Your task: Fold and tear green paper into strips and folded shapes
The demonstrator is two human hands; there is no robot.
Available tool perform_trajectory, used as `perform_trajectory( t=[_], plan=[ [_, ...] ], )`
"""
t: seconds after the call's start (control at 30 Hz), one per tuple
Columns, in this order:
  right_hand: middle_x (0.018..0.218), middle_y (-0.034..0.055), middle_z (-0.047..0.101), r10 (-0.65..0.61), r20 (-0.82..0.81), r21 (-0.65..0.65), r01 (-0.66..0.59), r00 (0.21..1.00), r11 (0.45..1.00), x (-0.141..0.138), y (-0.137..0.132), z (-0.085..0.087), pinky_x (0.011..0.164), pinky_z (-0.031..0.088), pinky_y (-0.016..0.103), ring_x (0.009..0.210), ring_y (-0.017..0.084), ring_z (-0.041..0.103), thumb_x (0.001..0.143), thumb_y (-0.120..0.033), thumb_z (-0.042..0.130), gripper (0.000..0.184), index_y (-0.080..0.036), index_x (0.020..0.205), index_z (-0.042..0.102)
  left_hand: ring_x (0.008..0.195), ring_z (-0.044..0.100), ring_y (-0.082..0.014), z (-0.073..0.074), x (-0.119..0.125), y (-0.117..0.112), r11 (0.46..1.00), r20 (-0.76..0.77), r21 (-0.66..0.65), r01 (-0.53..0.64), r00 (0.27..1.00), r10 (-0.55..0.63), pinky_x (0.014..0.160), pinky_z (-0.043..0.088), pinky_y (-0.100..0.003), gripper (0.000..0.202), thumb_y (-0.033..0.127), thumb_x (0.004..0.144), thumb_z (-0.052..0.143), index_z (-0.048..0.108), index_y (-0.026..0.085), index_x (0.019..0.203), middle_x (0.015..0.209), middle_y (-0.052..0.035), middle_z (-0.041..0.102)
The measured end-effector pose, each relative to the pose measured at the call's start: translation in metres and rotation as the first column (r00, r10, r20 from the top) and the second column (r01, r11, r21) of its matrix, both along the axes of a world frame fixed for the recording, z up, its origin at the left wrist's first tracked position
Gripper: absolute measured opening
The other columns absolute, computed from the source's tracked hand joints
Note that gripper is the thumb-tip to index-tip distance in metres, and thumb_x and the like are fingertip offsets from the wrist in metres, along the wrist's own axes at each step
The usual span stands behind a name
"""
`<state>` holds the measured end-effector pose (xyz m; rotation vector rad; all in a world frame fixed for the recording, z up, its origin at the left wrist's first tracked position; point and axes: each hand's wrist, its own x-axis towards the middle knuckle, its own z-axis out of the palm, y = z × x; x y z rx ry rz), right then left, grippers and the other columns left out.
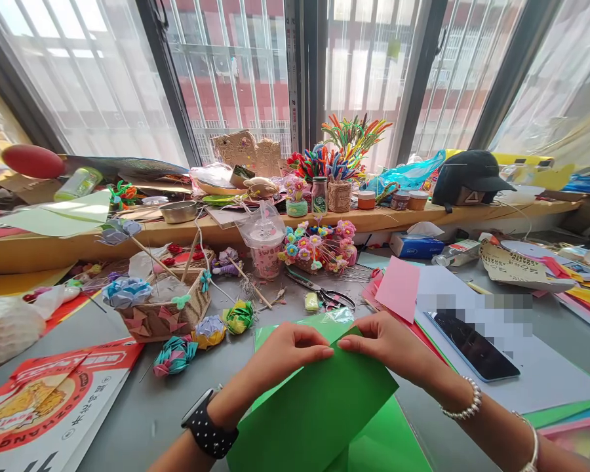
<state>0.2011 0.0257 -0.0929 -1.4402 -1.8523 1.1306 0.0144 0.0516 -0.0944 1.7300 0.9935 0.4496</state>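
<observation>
A sheet of green paper (309,406) is held up at its top edge, tilted above the table. My left hand (295,347) pinches that edge between thumb and fingers. Close beside it, my right hand (373,337) pinches the corner of the same sheet. Beneath it lies more green paper (388,439), in what looks like a clear plastic sleeve. Just beyond my hands are black-handled scissors (332,296) and a small yellow block (312,301).
To the left stand a cardboard basket (152,314) with folded paper flowers and a printed paper bag (44,400). A phone (474,344) rests on stacked coloured paper (545,380) at the right. Behind, a wooden ledge (216,226) carries jars, pipe cleaners (332,164) and a black cap (467,177).
</observation>
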Motion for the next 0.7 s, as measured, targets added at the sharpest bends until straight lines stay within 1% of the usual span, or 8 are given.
perform_trajectory(
  t=[0.1,0.2,0.3,0.4,0.53,0.6,0.7],
  plan=[
    [0.05,-0.0047,0.032,0.005,0.025,0.014,-0.005,1.0,1.0,-0.002,-0.002,0.003,0.041,0.019,0.021,0.048,0.008,0.027,0.071,-0.04,0.053,0.03,-0.014,0.058,0.058,0.058,0.044,-0.0103,0.004,0.005,0.002,1.0,0.038,0.013,-0.018,0.999,0.017,0.054,0.032,-0.02,0.023,0.034,0.069,0.058,0.064,0.012,0.072,0.061,0.0018,0.054],
    [0.05,-0.0052,0.028,-0.007,0.033,0.04,0.005,0.999,0.999,-0.003,-0.003,0.005,0.041,0.017,0.021,0.048,0.008,0.025,0.072,-0.042,0.052,0.034,-0.015,0.051,0.05,0.057,0.044,-0.0099,0.006,0.007,0.003,1.0,0.064,-0.001,-0.01,0.998,0.01,0.052,0.032,-0.02,0.023,0.034,0.067,0.059,0.064,0.012,0.07,0.06,0.0015,0.055],
    [0.051,-0.0053,0.026,-0.021,0.048,0.067,0.018,0.999,0.998,-0.003,-0.004,0.005,0.041,0.017,0.021,0.048,0.008,0.025,0.073,-0.04,0.051,0.035,-0.016,0.049,0.042,0.057,0.046,-0.0099,0.005,0.007,0.004,1.0,0.079,-0.027,-0.01,0.997,0.012,0.052,0.034,-0.02,0.022,0.034,0.066,0.061,0.063,0.013,0.068,0.06,0.0021,0.055],
    [0.051,-0.0051,0.027,-0.023,0.048,0.073,0.02,0.999,0.997,-0.003,-0.004,0.003,0.041,0.018,0.021,0.049,0.008,0.027,0.074,-0.038,0.05,0.033,-0.016,0.051,0.043,0.054,0.047,-0.0099,0.002,0.005,0.004,0.997,0.069,-0.08,-0.005,0.998,0.011,0.052,0.036,-0.02,0.023,0.035,0.063,0.062,0.063,0.012,0.066,0.057,0.0027,0.054],
    [0.053,-0.0049,0.027,-0.046,-0.005,0.042,0.046,0.999,0.998,0.002,-0.002,-0.002,0.042,0.019,0.021,0.049,0.008,0.028,0.073,-0.041,0.05,0.035,-0.017,0.051,0.039,0.05,0.045,-0.0094,-0.004,-0.004,-0.001,0.99,0.027,-0.141,-0.025,0.999,0.029,0.048,0.035,-0.02,0.023,0.035,0.059,0.064,0.062,0.012,0.062,0.052,0.0035,0.053],
    [0.053,-0.0053,0.026,-0.077,-0.019,0.04,0.078,0.997,0.996,0.007,-0.001,-0.005,0.041,0.019,0.021,0.049,0.008,0.027,0.073,-0.043,0.05,0.037,-0.018,0.051,0.035,0.05,0.043,-0.0092,-0.007,-0.013,-0.005,0.986,0.006,-0.164,-0.038,0.999,0.04,0.047,0.033,-0.02,0.024,0.036,0.058,0.065,0.061,0.013,0.06,0.051,0.0038,0.052],
    [0.052,-0.0059,0.025,-0.119,-0.038,0.048,0.121,0.992,0.992,0.016,0.001,-0.012,0.041,0.017,0.021,0.048,0.008,0.025,0.073,-0.046,0.05,0.039,-0.018,0.051,0.034,0.049,0.042,-0.0091,-0.014,-0.027,-0.011,0.978,-0.029,-0.198,-0.067,0.998,0.063,0.046,0.031,-0.02,0.026,0.039,0.056,0.065,0.06,0.013,0.057,0.05,0.0045,0.05]
  ],
)
